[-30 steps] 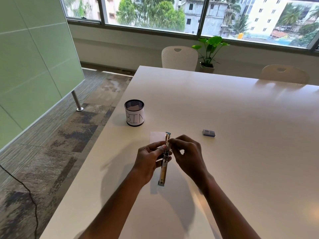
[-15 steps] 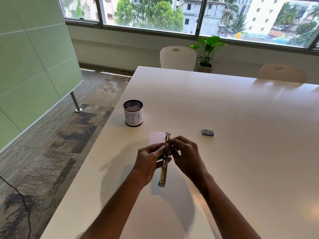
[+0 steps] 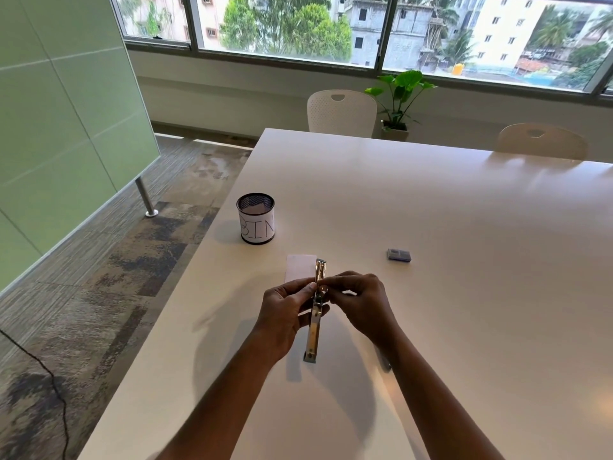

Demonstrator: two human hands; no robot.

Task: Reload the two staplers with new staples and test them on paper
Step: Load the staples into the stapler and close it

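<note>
Barely shifted since a second ago, with both hands and the stapler at the same spot over the near part of the table and the same grip on the metal. Looks down from head height onto a large white table (image 3: 431, 227). Left hand (image 3: 285, 310) curled round the middle of a long metal stapler (image 3: 315, 323) from the left side, thumb tip pressed to its upper edge. Right hand (image 3: 361, 303) coming in from the right, fingers bent, fingertips pinching at the same middle stretch of the stapler; too small to tell whether anything else sits between those fingertips. Stapler opened out straight, pointing away from the person, held just above the tabletop with its shadow underneath, far end over the right edge of a small white paper (image 3: 300, 267) lying flat on the table. Further left and back, a black mesh cup (image 3: 255, 218) wrapped in a white label reading BIN, near the table's left edge. Off to the right, well apart from the hands, a small blue-grey staple box (image 3: 399, 254). Beyond the table, two pale chairs (image 3: 341, 111), a potted plant (image 3: 398, 94) and a wide window. At left, a green partition (image 3: 66, 111) and patterned carpet.
</note>
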